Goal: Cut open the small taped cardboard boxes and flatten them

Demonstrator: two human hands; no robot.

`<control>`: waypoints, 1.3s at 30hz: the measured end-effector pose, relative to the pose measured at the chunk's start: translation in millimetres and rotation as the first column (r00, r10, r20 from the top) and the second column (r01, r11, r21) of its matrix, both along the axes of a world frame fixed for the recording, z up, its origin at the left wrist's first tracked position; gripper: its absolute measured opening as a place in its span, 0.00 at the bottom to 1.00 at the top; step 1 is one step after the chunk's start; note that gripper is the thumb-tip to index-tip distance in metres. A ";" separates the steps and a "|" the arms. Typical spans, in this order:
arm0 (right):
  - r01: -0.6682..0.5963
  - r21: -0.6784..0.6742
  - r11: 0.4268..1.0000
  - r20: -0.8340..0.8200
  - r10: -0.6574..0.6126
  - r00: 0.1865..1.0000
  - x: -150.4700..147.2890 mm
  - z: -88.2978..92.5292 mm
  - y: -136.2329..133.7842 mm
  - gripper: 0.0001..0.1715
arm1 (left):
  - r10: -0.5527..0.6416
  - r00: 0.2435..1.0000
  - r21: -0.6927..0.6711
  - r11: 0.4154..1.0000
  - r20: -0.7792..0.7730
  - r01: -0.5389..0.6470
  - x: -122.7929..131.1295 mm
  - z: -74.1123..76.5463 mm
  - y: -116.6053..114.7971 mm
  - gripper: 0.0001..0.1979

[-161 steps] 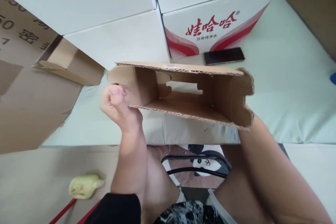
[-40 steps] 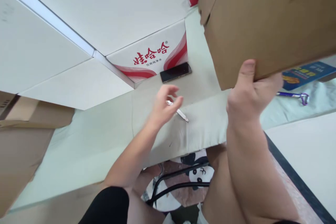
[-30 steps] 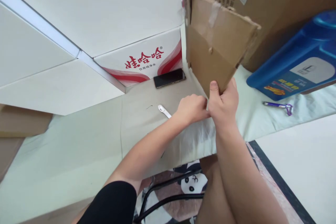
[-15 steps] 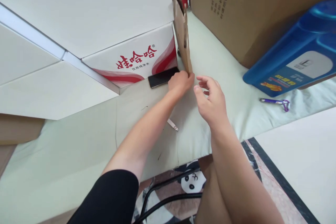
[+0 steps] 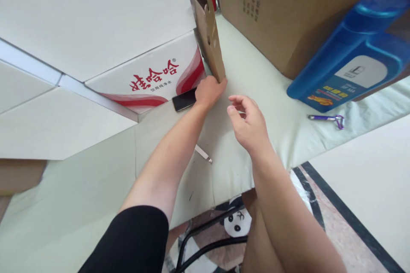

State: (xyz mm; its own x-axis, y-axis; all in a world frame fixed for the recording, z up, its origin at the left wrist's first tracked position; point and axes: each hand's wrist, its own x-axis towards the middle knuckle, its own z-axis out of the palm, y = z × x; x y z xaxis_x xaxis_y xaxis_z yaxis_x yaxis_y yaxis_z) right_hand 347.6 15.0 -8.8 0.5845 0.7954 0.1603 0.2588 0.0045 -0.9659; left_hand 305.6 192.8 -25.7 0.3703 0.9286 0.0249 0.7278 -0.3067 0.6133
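Cardboard box [image 5: 213,47], swung edge-on within the past second, stood on the far side, right of the white carton [image 5: 152,80], pinched near its base by the left hand [image 5: 209,94] alone, the freed right hand [image 5: 249,123] loosely spread.

The left arm reaches forward and inward, its bare forearm [image 5: 163,158] slanting up from the elbow to a slightly bent wrist. The left hand [image 5: 209,91] is turned back upward, fingers curled under and mostly hidden, closed in a grip. The right forearm [image 5: 282,196] rises from the lower right; the right hand [image 5: 248,123] hangs free beside the left, palm inward, fingers loosely bent, thumb apart from them
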 end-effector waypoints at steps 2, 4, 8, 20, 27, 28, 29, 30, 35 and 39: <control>-0.005 -0.004 1.000 -0.022 0.005 1.000 0.7 -1.7 0.0 0.15 | -0.079 0.997 0.095 0.992 0.016 0.078 -21.6 -5.5 -4.0 0.17; -0.005 0.000 1.000 -0.034 0.005 0.999 0.4 -3.2 -0.2 0.15 | -0.151 0.988 0.218 0.964 -0.024 0.152 -49.2 -14.6 -3.8 0.08; -0.015 0.004 1.000 -0.027 0.015 1.000 -5.6 -5.3 0.5 0.15 | -0.320 0.935 0.221 0.911 -0.156 0.348 -94.2 -36.5 5.6 0.25; -0.106 -0.069 0.992 -0.026 0.105 0.994 -20.7 -7.5 5.6 0.16 | -0.185 0.959 0.268 0.933 -0.214 0.240 -92.0 -37.3 -4.6 0.17; -0.107 -0.086 0.990 -0.025 0.106 0.994 -21.8 -9.8 6.1 0.16 | -0.168 0.946 0.242 0.941 -0.277 0.238 -92.5 -34.1 -3.4 0.18; -0.110 -0.084 0.990 -0.026 0.108 0.994 -22.6 -9.6 6.3 0.16 | -0.169 0.944 0.241 0.940 -0.285 0.241 -92.4 -33.6 -3.2 0.19; -0.113 -0.081 0.990 -0.027 0.111 0.993 -23.5 -9.3 6.4 0.16 | -0.174 0.940 0.238 0.939 -0.293 0.248 -92.5 -32.8 -3.2 0.19; -0.117 -0.078 0.990 -0.027 0.116 0.993 -24.4 -8.8 6.6 0.17 | -0.184 0.936 0.233 0.937 -0.299 0.259 -93.0 -31.7 -3.4 0.19; -0.129 -0.073 0.989 -0.028 0.127 0.991 -27.4 -5.0 7.7 0.15 | -0.190 0.952 0.285 0.924 -0.240 0.256 -108.1 -21.9 -8.5 0.23; -0.141 -0.080 0.987 -0.035 0.138 0.990 -29.2 -2.4 8.1 0.14 | -0.194 0.967 0.368 0.897 -0.167 0.244 -127.8 -15.2 -6.4 0.21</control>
State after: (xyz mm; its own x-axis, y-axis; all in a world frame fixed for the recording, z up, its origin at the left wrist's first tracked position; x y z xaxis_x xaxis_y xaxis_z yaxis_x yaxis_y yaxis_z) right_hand 318.4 23.0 -11.2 0.4705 0.8792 0.0754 0.2324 -0.0411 -0.9718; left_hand 177.9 186.5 -40.9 0.5864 0.7513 0.3028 0.6768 -0.6599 0.3264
